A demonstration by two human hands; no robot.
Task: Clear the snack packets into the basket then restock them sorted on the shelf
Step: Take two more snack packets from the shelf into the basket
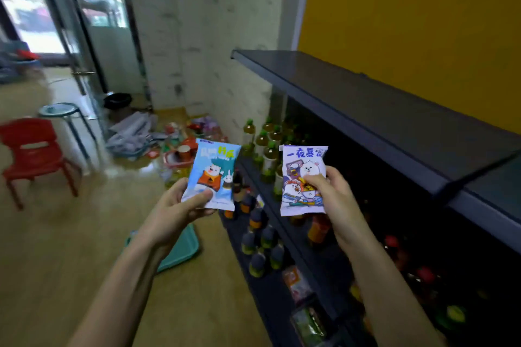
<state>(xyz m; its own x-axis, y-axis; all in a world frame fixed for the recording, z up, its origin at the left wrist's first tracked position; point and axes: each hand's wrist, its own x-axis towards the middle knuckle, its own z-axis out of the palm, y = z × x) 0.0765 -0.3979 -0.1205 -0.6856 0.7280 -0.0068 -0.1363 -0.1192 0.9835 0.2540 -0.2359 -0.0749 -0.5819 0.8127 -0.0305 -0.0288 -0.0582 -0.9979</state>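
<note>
Between both hands and ahead of them, on the floor: pink basket with a paper cup standing in it, other contents too blurred to tell, loose litter around it. Left hand, fingers and thumb clamped on the lower edge of a blue snack packet printed with a polar bear and rabbit, held upright. Right hand, fingers pinching the front of a pale purple snack packet with cartoon animals, also upright, apart from the blue one. Below the left wrist, a teal tray flat on the wooden floor, nothing visible in it. Beyond and under the right hand, lower tiers of a dark shelf packed with bottles: green-capped tea beyond the packets, dark-capped ones beneath them, a few packaged goods nearer the camera. Above the right hand, bare top board of the shelf against a yellow wall. Far left of the left hand, red plastic chair and round stool; behind them a glass door and grey concrete wall.
</note>
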